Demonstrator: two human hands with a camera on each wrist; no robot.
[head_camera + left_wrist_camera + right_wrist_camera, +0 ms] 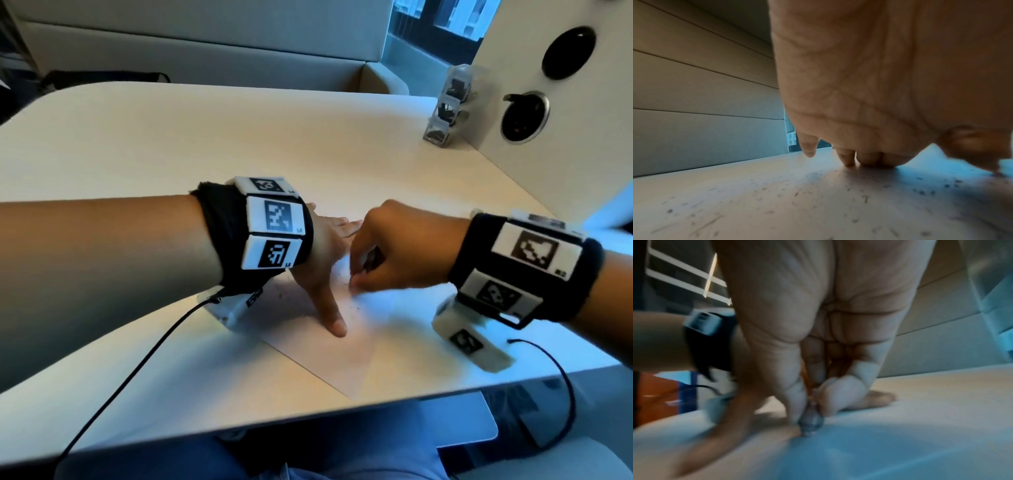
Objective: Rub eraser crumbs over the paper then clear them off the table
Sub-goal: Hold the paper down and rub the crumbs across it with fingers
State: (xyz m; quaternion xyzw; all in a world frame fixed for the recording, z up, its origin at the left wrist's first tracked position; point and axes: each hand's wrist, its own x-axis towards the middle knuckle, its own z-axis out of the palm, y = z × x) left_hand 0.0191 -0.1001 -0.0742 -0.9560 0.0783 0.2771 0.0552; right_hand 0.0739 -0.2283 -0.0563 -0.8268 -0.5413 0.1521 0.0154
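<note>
We take the paper [342,346] as our landmark: it lies flat on the pale surface [171,144], close to the near edge, with one corner pointing toward us. Our left hand [329,260] rests on the paper's far left part, fingers straight and spread, palm down, thumb [330,308] stretched toward the paper's middle; it has hold of nothing. From the left wrist view we see the fingertips [847,160] pressing onto the sheet. Our right hand [394,250] sits over the paper's far right part, just beside the left hand, with its fingers curled inward and their tips down at the sheet. In the right wrist view the thumb and fingers pinch a small grey lump [810,421] against the paper, but motion blur keeps us from telling just what that lump is. The eraser crumbs [346,284] are dark specks scattered on the paper between and around both hands, and they also dot the sheet under the left palm [797,193]. Well beyond the paper, at the surface's far right edge, stand clear plastic holders [445,109] against a white partition [548,137].
</note>
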